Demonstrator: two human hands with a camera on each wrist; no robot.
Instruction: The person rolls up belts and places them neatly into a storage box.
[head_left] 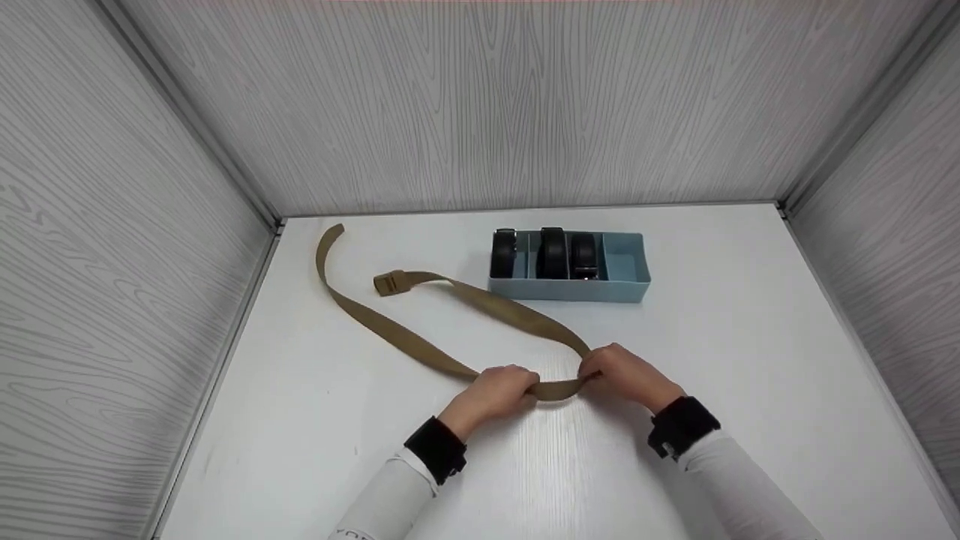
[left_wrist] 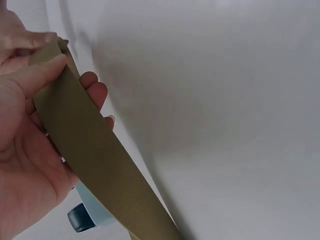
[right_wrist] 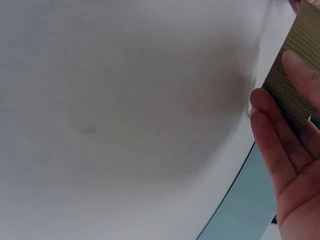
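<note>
Head view: the long tan woven webbing belt (head_left: 450,330) is being held at its near bend by both hands, left hand (head_left: 499,390) and right hand (head_left: 626,375) equally close, fingers curled on it; both runs are trailing away up-left across the white table (head_left: 750,315), buckle end beside the pale blue divided plastic box (head_left: 600,289). Left wrist: webbing is being pinched, thumb over fingers (left_wrist: 95,92). Right wrist: strap is being pressed between thumb and fingers (right_wrist: 272,135).
</note>
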